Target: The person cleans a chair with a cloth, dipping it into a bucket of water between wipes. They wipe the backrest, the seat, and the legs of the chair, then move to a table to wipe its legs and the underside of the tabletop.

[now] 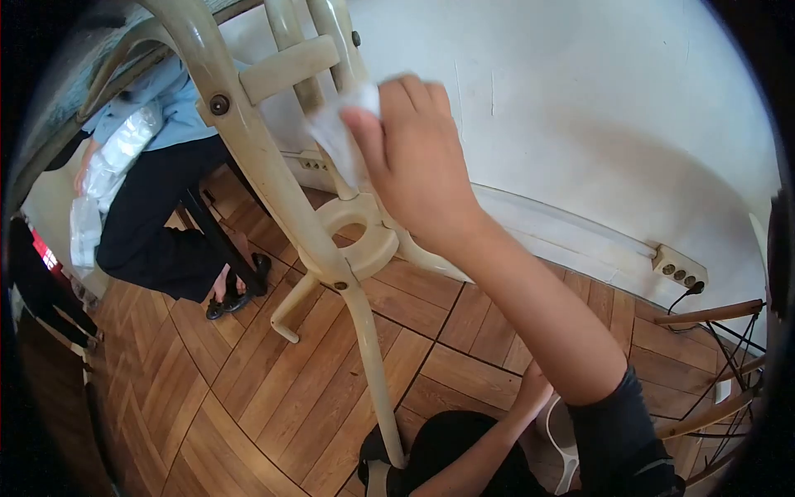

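Note:
My right hand [418, 141] is raised in front of a cream-painted coat stand [273, 178], its fingers closed around a white cloth [335, 132]. The cloth is blurred and overlaps one of the stand's rear uprights in this view. Lower down, my left hand [536, 386] shows only in part, with its fingers hidden behind my right forearm. Just below it is a white container with a handle [565, 451], partly covered by my dark right sleeve. A ring [377, 255] joins the stand's curved legs near the floor.
A seated person in dark trousers [153, 248] is at the left, beside white plastic-wrapped packs [124, 153]. A socket strip [681, 267] with a plugged-in cable sits along the white wall [580, 74]. A wooden rack with black rods [716, 422] stands at the right.

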### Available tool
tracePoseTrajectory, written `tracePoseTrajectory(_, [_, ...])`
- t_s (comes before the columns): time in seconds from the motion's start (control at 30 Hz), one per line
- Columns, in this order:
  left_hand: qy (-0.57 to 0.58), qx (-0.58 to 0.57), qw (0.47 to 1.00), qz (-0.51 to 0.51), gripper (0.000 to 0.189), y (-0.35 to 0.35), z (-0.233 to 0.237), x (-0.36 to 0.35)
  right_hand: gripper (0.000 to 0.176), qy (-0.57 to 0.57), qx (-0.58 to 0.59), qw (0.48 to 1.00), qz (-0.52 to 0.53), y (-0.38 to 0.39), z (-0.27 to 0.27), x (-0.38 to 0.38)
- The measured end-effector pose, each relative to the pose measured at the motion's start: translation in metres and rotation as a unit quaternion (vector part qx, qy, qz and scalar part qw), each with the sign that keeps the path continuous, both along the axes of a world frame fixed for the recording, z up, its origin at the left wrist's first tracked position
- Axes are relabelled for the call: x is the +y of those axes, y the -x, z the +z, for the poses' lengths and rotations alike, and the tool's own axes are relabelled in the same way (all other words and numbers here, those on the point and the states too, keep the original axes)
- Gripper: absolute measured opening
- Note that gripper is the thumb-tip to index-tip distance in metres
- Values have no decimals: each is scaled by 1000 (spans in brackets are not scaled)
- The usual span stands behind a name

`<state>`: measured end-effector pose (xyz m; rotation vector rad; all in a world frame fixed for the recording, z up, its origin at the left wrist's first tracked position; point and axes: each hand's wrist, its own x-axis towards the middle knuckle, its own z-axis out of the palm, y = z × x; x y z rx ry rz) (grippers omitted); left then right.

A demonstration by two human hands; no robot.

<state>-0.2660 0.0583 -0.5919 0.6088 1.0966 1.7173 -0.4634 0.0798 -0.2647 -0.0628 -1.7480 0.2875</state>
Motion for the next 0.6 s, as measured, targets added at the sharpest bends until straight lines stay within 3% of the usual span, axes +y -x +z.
tracePoseTrajectory(0.03, [-7,76,997,17,33,-2,-10,1,28,1,-24,1000,10,-4,-15,1])
tracePoseTrajectory(0.1, [42,32,999,11,30,6,35,-16,27,4,-49,999,18,-14,-45,11])
tracePoseTrajectory(0.17, [93,-14,996,1,27,15,55,-22,27,104,-120,979,129,-34,-72,28])
tracePoseTrajectory(0.23, [51,-51,997,33,20,16,53,-21,28,321,-137,906,240,-68,-82,39])
tracePoseTrajectory(0.33, [51,-80,995,-1,20,20,58,-23,26,392,-144,883,215,-103,-122,64])
tracePoseTrajectory(0.47, [19,-91,995,26,21,14,68,-24,26,386,-144,897,162,-109,-153,54])
tracePoseTrajectory(0.53, [27,-77,997,18,22,13,24,-21,29,207,-212,950,99,-92,-163,40])
tracePoseTrajectory(0.6, [36,-62,997,12,26,15,10,-18,31,106,-218,967,73,-65,-163,21])
